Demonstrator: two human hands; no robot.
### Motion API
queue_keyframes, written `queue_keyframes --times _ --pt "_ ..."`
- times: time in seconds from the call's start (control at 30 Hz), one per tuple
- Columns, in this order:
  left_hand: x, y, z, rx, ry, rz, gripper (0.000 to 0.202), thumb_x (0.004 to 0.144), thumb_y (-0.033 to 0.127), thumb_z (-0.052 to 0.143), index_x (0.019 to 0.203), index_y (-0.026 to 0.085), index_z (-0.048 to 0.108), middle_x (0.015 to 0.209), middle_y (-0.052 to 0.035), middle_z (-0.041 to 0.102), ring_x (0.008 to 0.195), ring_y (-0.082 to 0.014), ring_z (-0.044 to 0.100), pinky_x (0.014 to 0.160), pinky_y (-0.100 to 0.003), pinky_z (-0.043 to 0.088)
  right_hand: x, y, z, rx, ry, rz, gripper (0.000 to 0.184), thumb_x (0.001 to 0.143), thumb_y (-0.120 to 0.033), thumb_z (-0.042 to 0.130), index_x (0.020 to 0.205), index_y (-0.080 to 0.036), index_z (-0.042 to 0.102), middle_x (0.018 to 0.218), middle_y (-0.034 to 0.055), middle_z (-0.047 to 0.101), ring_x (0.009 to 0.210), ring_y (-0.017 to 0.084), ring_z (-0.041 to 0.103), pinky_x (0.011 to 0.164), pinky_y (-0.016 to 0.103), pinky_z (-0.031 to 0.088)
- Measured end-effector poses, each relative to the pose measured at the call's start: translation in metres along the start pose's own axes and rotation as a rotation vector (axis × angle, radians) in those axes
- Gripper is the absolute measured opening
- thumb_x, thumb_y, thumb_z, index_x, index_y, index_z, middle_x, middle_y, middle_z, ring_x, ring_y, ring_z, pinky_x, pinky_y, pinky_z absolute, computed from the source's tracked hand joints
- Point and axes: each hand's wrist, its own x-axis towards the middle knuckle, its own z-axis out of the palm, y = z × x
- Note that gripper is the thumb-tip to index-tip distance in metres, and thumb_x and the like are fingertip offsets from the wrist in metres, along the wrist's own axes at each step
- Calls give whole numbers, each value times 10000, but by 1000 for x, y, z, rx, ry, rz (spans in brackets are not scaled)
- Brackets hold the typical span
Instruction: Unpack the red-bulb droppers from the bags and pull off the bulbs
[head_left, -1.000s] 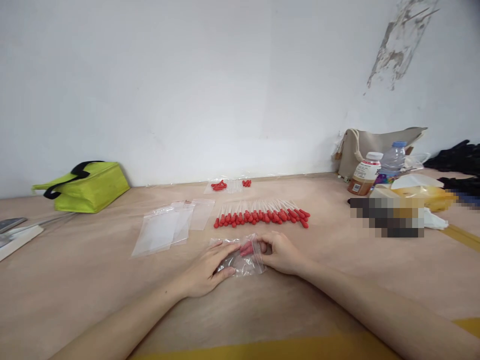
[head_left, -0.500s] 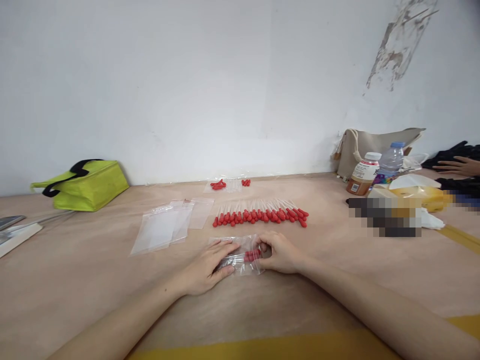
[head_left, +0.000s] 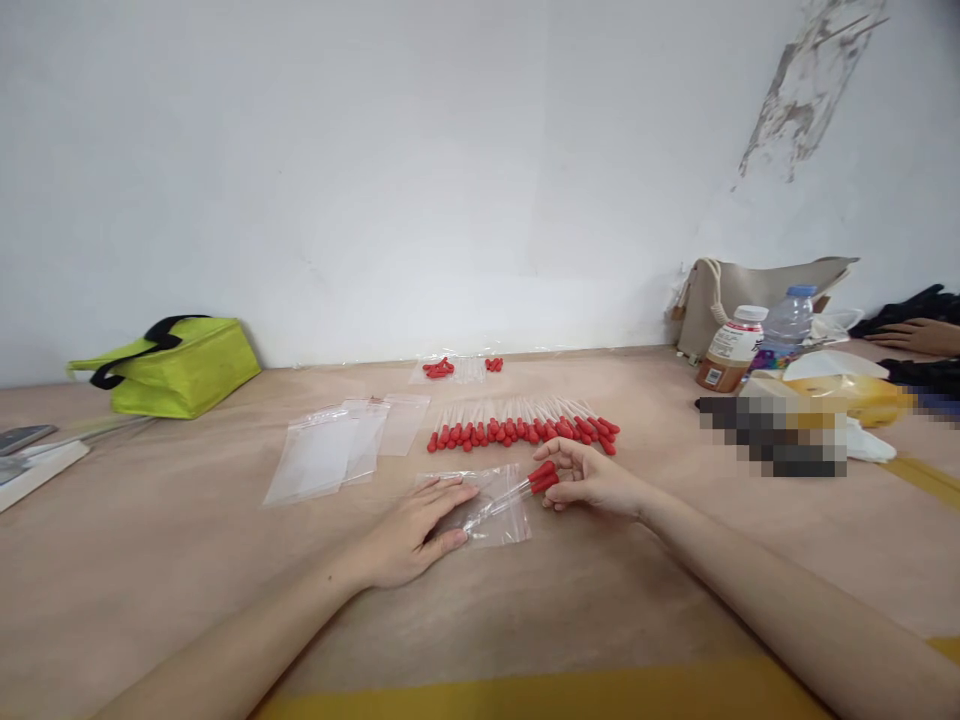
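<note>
My left hand (head_left: 416, 525) lies flat with fingers spread on the left half of a small clear zip bag (head_left: 495, 510) on the table. My right hand (head_left: 589, 478) pinches the red bulbs of two or three glass droppers (head_left: 541, 477), whose clear stems reach into the bag's open right end. A row of several red-bulbed droppers (head_left: 525, 430) lies just beyond both hands. A fan of empty clear zip bags (head_left: 341, 450) lies to the left of that row.
Filled bags with red droppers (head_left: 454, 370) lie by the wall. A lime green bag (head_left: 176, 378) sits at the left, a book (head_left: 37, 470) at the far left edge. Bottles (head_left: 731, 347), a beige bag (head_left: 757, 290) and clutter crowd the right, where another person's hand (head_left: 915, 336) rests.
My right hand has drawn back to the right and up, so the red bulbs that were inside the bag now stick out of its opening. My left hand has stayed on the bag.
</note>
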Motion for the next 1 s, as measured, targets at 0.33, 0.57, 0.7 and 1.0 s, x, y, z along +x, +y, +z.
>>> queue_keyframes --times 0.33,0.57,0.7,1.0 --pt "0 0 0 -19 2 19 438 890 405 373 1309 278 370 1358 -14 402 1278 -194 301 1064 -412 229 -7 -39 -41 3 273 5 280 600 -313 743 777 -146 605 659 5 646 523 65 571 498 175 460" --pt "12 2 -6 -420 87 -149 363 854 424 447 1137 234 571 1302 -41 473 1211 -223 404 1028 -413 298 -10 -40 -16 -349 569 -565 298 718 -388 634 952 -205 615 824 42 671 739 162 630 680 318 535" --pt "40 21 -11 -1108 173 -473 284 854 360 481 945 140 635 1010 -93 658 966 -195 602 906 -349 444 -7 -11 28 -902 444 -898 210 831 -237 498 996 -236 629 992 64 640 877 160 609 768 293 516" --pt "61 35 -8 -1359 205 -663 109 707 202 652 671 108 610 587 -11 626 492 -78 563 530 -194 468 -8 3 53 -1319 157 -1137 277 845 -181 455 1114 -175 523 998 91 600 932 166 559 779 298 491"
